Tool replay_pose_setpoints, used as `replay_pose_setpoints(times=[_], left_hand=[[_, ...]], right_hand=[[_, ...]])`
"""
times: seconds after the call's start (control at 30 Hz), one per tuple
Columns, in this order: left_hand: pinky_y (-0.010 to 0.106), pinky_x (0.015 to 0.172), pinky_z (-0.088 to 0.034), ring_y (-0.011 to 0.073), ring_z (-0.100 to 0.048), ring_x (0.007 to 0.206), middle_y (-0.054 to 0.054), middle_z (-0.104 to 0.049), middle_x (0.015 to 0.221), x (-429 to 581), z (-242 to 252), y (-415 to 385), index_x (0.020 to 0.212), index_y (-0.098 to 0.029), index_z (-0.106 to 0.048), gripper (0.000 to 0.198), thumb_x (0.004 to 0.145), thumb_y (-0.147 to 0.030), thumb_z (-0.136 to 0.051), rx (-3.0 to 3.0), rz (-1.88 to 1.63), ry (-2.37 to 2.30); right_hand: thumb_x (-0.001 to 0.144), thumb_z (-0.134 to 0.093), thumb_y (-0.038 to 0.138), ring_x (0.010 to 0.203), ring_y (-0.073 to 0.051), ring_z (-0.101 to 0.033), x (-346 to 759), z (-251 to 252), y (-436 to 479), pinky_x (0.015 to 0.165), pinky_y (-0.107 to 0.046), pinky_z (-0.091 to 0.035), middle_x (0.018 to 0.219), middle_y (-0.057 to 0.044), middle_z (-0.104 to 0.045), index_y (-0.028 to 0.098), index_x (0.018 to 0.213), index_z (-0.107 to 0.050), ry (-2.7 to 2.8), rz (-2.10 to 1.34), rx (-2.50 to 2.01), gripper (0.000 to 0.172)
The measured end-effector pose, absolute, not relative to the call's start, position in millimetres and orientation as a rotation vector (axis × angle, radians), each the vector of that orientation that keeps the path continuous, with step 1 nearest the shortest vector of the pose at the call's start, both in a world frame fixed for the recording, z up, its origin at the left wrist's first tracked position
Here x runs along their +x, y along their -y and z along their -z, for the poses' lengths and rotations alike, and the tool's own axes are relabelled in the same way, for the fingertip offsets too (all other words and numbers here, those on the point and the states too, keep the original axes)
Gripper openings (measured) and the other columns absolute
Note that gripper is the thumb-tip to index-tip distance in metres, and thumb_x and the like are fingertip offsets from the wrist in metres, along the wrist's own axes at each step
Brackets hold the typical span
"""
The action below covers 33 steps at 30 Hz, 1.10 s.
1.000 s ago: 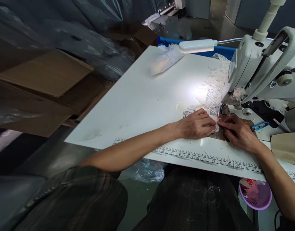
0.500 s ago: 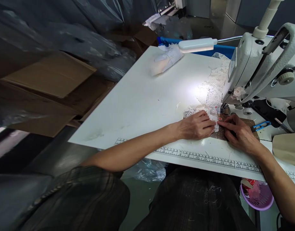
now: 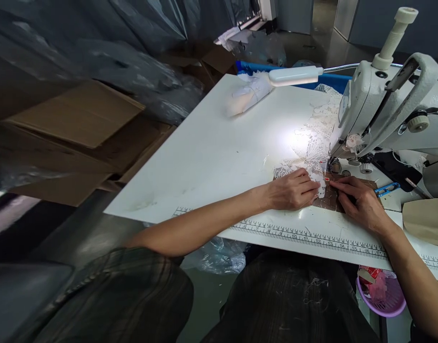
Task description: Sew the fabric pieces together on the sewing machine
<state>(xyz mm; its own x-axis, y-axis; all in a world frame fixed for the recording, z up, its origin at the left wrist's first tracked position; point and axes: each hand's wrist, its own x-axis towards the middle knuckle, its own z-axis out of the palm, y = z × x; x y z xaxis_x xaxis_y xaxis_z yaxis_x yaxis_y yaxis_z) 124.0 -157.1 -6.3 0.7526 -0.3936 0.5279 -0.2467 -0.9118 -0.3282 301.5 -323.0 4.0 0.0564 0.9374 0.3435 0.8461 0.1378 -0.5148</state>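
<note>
White lace point(image 3: 315, 143) lies across the table and runs down beside the needle of a sewing machine point(image 3: 349, 112). My left hand point(image 3: 293, 190) is closed on the near end of the lace, its fingertips pinching the edge. Right of it, my right hand point(image 3: 362, 200) rests with index finger stretched out and thumb apart. That index fingertip touches the brown plate point(image 3: 328, 204) just right of the lace, close to a small red mark point(image 3: 326, 179). A gap separates my two hands. The lace under my left palm is hidden.
Blue thread snips point(image 3: 387, 189) and a dark phone point(image 3: 395, 171) lie right of the needle. A lamp point(image 3: 295, 76) hangs over a wrapped bundle point(image 3: 249, 93). A printed ruler point(image 3: 293, 236) follows the front edge. Below is a purple basket point(image 3: 390, 305); cardboard boxes point(image 3: 76, 114) stand left.
My right hand has drawn slightly right, away from the lace edge, with its index finger now on the brown plate. My left hand stays on the lace. The camera view has tilted slightly up.
</note>
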Motion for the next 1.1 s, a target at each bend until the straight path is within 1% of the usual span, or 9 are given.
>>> replay_pose_setpoints(times=[0.27,0.47,0.57,0.63,0.73,0.8,0.87,0.93,1.1], left_hand=[[0.031,0.072,-0.046,0.013,-0.062,0.073,0.006,-0.075,0.093,124.9,3.0,159.2,0.08,-0.014,-0.068,0.02,0.094,-0.012,-0.054,-2.647,0.997,-0.511],[0.03,0.073,-0.044,0.0127,-0.062,0.074,0.005,-0.075,0.097,123.5,3.7,160.8,0.083,-0.015,-0.068,0.022,0.097,-0.014,-0.051,-2.705,0.833,-0.477],[0.031,0.073,-0.044,0.0132,-0.062,0.075,0.005,-0.075,0.097,122.9,3.5,160.9,0.084,-0.016,-0.069,0.023,0.097,-0.014,-0.05,-2.766,0.775,-0.458],[0.032,0.075,-0.044,0.0138,-0.062,0.077,0.005,-0.075,0.096,122.3,0.6,159.4,0.085,-0.016,-0.069,0.025,0.099,-0.023,-0.049,-2.847,0.763,-0.448],[0.034,0.077,-0.044,0.0164,-0.062,0.08,0.007,-0.073,0.093,121.8,-7.4,153.8,0.088,-0.015,-0.068,0.038,0.101,-0.043,-0.046,-2.974,0.908,-0.312],[0.034,0.072,-0.043,0.0172,-0.061,0.079,0.008,-0.072,0.089,122.3,-12.3,149.7,0.088,-0.014,-0.068,0.042,0.102,-0.044,-0.042,-2.986,1.044,-0.084],[0.032,0.068,-0.041,0.0169,-0.06,0.076,0.008,-0.071,0.086,123.5,-14.8,147.6,0.088,-0.013,-0.067,0.04,0.103,-0.039,-0.041,-2.965,1.088,0.037],[0.032,0.07,-0.041,0.0167,-0.061,0.078,0.008,-0.072,0.09,125.2,-14.0,147.8,0.09,-0.013,-0.068,0.037,0.103,-0.036,-0.042,-2.986,1.022,-0.055],[0.036,0.082,-0.038,0.0184,-0.061,0.091,0.007,-0.073,0.111,129.2,-4.9,147.3,0.106,-0.017,-0.068,0.038,0.105,-0.041,-0.038,-3.047,0.784,-0.248]], right_hand=[[0.092,-0.045,0.016,0.097,-0.02,-0.066,300.1,-2.1,324.5,0.086,-0.037,-0.058,0.108,-0.011,-0.067,0.018,0.123,-0.068,1.845,-0.117,-1.692,0.039],[0.094,-0.045,0.02,0.101,-0.023,-0.062,297.4,1.1,326.1,0.086,-0.043,-0.056,0.112,-0.013,-0.063,0.023,0.118,-0.072,2.05,0.031,-1.663,0.036],[0.094,-0.046,0.02,0.1,-0.024,-0.061,295.7,1.2,325.6,0.085,-0.044,-0.056,0.111,-0.014,-0.062,0.022,0.118,-0.072,2.089,0.08,-1.695,0.035],[0.094,-0.046,0.021,0.099,-0.025,-0.061,294.7,0.3,325.3,0.084,-0.044,-0.057,0.11,-0.014,-0.063,0.021,0.118,-0.072,2.097,0.094,-1.702,0.035],[0.094,-0.047,0.021,0.098,-0.024,-0.061,293.9,-1.3,325.3,0.084,-0.043,-0.057,0.109,-0.013,-0.063,0.021,0.117,-0.072,2.091,0.097,-1.721,0.034],[0.093,-0.048,0.02,0.098,-0.023,-0.061,293.7,-2.0,325.4,0.084,-0.042,-0.057,0.11,-0.012,-0.062,0.022,0.117,-0.071,2.087,0.094,-1.722,0.033],[0.093,-0.048,0.02,0.098,-0.023,-0.061,293.7,-2.2,325.2,0.085,-0.042,-0.057,0.11,-0.012,-0.062,0.023,0.117,-0.071,2.085,0.095,-1.712,0.034],[0.093,-0.048,0.019,0.099,-0.023,-0.061,293.5,-1.8,325.1,0.085,-0.042,-0.057,0.11,-0.013,-0.062,0.023,0.118,-0.071,2.082,0.095,-1.704,0.034],[0.092,-0.047,0.018,0.099,-0.024,-0.06,292.7,0.5,325.1,0.086,-0.043,-0.056,0.109,-0.012,-0.062,0.024,0.121,-0.069,2.071,0.103,-1.713,0.037]])
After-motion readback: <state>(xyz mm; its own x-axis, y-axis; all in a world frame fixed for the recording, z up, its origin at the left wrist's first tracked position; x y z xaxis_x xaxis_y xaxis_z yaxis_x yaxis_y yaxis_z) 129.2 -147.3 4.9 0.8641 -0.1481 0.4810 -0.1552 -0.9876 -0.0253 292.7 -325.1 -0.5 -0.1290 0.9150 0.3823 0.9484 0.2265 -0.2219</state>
